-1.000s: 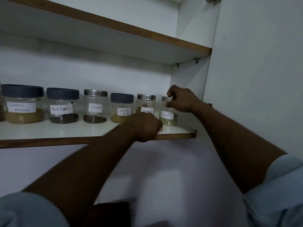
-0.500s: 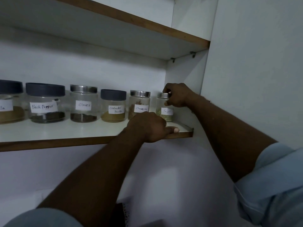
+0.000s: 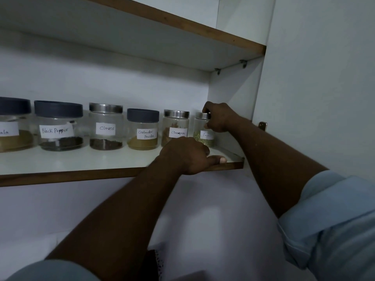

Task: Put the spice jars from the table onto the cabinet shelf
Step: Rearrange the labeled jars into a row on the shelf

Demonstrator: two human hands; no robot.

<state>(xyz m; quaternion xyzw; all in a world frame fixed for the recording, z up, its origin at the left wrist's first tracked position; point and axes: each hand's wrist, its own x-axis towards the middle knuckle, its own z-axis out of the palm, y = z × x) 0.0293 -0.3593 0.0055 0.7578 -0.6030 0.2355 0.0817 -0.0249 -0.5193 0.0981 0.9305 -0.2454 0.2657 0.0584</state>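
Up on the shelf (image 3: 81,159), right hand (image 3: 220,118) pinches the fennel jar (image 3: 203,130) by its lid (rightmost in the row); left hand (image 3: 186,155) grips the shelf edge, fingers curled

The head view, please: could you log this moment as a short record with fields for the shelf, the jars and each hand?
shelf: white board with a wooden front edge, inside a cabinet
jars in row: six, upright, labels facing out
readable labels: Black Pepper, Cloves, Coriander Powder, Cinnamon
last jar: rightmost jar, label partly hidden
right hand: gripping the rightmost jar at its lid
left hand: resting on the shelf edge, holding nothing
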